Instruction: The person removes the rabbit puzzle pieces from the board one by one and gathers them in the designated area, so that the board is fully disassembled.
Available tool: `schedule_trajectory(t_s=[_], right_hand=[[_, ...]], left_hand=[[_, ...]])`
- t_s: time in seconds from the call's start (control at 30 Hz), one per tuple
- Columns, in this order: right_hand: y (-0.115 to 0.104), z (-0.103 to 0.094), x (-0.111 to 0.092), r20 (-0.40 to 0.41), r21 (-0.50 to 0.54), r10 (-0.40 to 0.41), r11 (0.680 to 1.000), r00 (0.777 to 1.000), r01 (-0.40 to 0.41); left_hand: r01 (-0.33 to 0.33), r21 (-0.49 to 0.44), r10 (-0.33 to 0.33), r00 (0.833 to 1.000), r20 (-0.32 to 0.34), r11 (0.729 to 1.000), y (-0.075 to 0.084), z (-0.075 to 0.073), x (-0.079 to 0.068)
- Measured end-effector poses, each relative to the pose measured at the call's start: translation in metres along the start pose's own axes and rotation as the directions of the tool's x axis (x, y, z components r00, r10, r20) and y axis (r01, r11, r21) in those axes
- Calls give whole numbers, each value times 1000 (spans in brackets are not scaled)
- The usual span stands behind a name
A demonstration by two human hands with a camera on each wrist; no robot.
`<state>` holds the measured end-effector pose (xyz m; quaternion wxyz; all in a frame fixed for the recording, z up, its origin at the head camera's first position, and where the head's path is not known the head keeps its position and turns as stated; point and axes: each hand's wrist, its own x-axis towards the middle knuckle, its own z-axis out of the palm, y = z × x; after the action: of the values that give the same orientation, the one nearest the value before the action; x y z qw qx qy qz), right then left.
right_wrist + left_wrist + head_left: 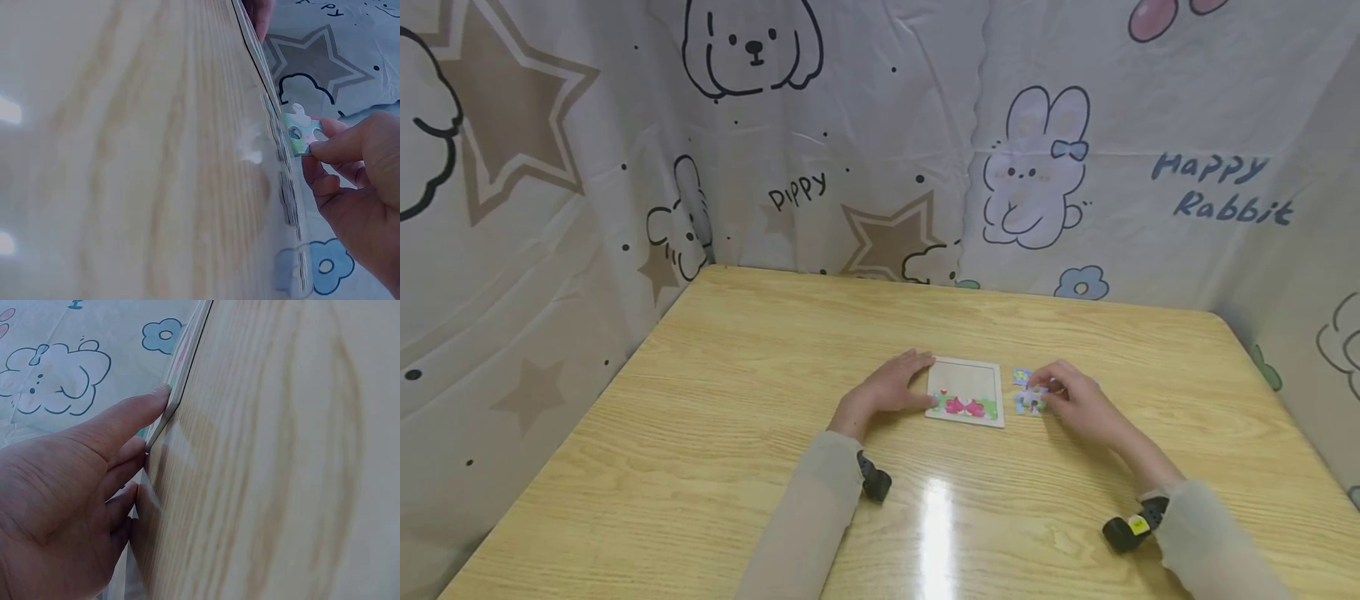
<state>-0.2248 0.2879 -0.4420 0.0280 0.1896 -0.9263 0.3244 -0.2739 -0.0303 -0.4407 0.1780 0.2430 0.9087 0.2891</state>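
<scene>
A square puzzle board with a pale frame lies on the table, its bottom row filled with a pink and green picture. My left hand is spread along the board's left side. In the left wrist view, the thumb rests straight on the frame's edge. To the board's right, my right hand pinches a puzzle piece between thumb and fingers, lifted above the tabletop. Close by are loose puzzle pieces, partly hidden by the right hand.
The wooden table stands against a patterned curtain behind and at both sides. A bright reflection shows on the tabletop between the forearms. Each wrist wears a small black camera.
</scene>
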Motion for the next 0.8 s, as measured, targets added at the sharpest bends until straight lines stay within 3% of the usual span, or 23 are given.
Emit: schedule_trajectory(t_s=[0.8], right_hand=[[33, -32, -40, -109, -70, 29, 997, 994, -37]], left_hand=[[0, -6, 0, 1000, -1, 1000, 1, 0, 0]])
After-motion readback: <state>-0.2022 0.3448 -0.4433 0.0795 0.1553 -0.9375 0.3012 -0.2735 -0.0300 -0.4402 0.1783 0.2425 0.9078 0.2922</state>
